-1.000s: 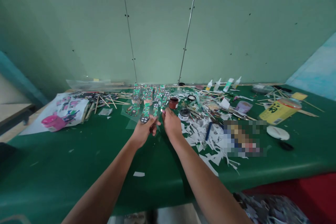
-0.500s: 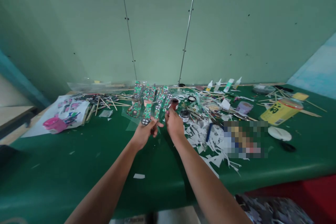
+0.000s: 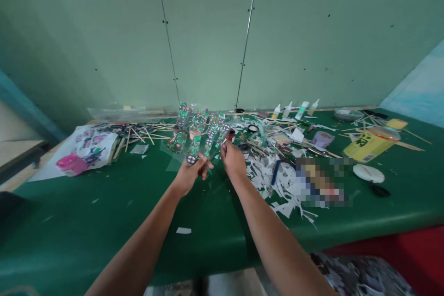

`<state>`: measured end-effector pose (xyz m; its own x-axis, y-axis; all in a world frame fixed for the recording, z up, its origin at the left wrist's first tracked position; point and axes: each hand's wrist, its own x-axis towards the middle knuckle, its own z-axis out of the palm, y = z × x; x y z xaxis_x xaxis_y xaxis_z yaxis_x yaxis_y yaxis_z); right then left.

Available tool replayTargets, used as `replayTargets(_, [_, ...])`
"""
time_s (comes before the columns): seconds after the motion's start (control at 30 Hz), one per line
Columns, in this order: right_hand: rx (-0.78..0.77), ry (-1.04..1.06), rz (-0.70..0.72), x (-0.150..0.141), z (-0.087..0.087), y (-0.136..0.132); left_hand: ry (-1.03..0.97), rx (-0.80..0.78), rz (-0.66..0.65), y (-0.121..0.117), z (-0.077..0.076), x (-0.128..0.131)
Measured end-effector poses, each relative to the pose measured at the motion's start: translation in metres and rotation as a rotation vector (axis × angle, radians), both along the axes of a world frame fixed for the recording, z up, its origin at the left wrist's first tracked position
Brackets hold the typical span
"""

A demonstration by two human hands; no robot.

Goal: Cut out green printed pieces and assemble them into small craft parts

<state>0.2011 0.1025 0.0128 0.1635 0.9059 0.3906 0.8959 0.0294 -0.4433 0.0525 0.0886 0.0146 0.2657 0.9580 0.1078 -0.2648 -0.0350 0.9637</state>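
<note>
Both my hands are raised over the green table (image 3: 104,222), holding a clear plastic sheet (image 3: 197,132) covered with green patterned sticker shapes. My left hand (image 3: 190,173) pinches the sheet's lower edge with closed fingers. My right hand (image 3: 233,159) grips the sheet's right edge, fingers closed. The sheet stands tilted up towards the wall. Just behind my right hand sit a small dark red jar (image 3: 230,134) and a black-lidded jar (image 3: 243,148).
White paper offcuts (image 3: 277,180) litter the table right of my hands. A yellow container (image 3: 367,144), a white dish (image 3: 368,173), small glue bottles (image 3: 294,110) and wooden sticks (image 3: 145,133) lie further back. A printed sheet with a pink item (image 3: 81,152) lies at left.
Both hands have lifted the sticker sheet slightly higher and further from me; my right hand has shifted a little right and up.
</note>
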Motion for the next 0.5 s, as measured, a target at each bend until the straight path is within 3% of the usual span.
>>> replayTargets(0.5, [-0.058, 0.004, -0.049, -0.0004, 0.0051, 0.0015, -0.009, -0.044, -0.015, -0.0072, -0.0009, 0.0086])
